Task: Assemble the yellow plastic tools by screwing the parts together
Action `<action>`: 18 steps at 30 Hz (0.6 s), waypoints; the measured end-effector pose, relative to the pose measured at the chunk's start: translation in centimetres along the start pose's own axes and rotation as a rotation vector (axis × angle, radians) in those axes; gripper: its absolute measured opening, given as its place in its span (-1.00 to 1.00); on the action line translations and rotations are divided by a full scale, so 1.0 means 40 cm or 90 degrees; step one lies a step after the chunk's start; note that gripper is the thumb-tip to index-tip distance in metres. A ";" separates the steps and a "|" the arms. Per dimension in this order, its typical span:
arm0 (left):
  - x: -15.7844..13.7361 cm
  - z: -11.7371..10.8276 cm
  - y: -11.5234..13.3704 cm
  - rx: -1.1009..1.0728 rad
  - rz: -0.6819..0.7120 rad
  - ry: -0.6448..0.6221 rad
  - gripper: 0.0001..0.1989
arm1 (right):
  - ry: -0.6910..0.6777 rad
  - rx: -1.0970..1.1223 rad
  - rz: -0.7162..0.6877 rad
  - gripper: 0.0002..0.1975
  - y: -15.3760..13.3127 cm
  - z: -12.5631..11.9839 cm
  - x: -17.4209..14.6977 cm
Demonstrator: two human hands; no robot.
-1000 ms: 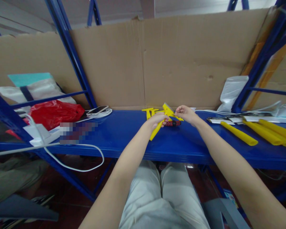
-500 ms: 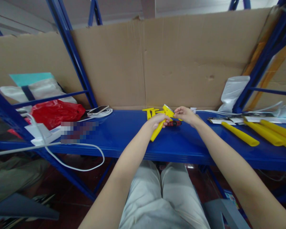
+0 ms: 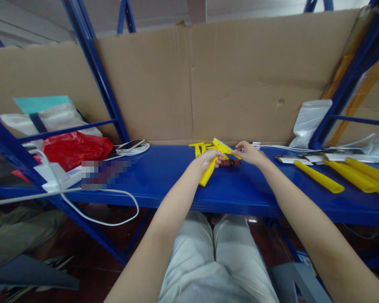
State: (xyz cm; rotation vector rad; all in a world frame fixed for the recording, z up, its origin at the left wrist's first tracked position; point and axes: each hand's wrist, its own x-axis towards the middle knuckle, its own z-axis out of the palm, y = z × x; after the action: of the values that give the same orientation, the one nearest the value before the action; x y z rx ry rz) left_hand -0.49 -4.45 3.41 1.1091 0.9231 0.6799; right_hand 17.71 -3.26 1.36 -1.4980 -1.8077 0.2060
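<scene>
Your left hand (image 3: pixel 210 158) grips the yellow scraper (image 3: pixel 212 164) by its handle, just above the blue counter (image 3: pixel 164 176). Your right hand (image 3: pixel 249 152) pinches its blade end. The red-and-black tool (image 3: pixel 230 162) lies untouched beneath; other yellow handles (image 3: pixel 318 177) wait well apart.

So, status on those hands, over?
Left hand gripping yellow scraper. Right hand pinching its head end. Red-black tool beneath, on blue shelf.
</scene>
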 end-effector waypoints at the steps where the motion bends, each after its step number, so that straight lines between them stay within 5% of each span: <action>1: 0.002 -0.002 0.000 0.002 0.001 0.008 -0.81 | -0.046 -0.047 -0.012 -0.83 0.005 -0.004 0.000; 5: 0.009 -0.009 0.000 0.008 0.026 0.024 -0.78 | -0.296 -0.184 -0.048 -0.75 0.011 -0.018 -0.008; 7: 0.013 -0.011 -0.002 0.003 0.028 0.034 -0.79 | -0.340 -0.211 -0.050 -0.73 0.009 -0.021 -0.013; 13: 0.022 -0.015 -0.005 -0.010 0.037 0.063 -0.78 | -0.340 -0.135 -0.052 -0.59 0.006 -0.045 -0.017; 18: 0.028 -0.019 -0.006 -0.035 0.053 0.116 -0.80 | -0.275 0.108 0.047 -0.57 -0.002 -0.075 -0.024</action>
State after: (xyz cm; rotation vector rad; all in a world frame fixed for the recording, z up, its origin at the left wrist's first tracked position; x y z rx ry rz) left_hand -0.63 -3.24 2.75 1.0539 1.0109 0.8805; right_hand 19.58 -5.15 3.08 -1.4786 -2.0040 0.7500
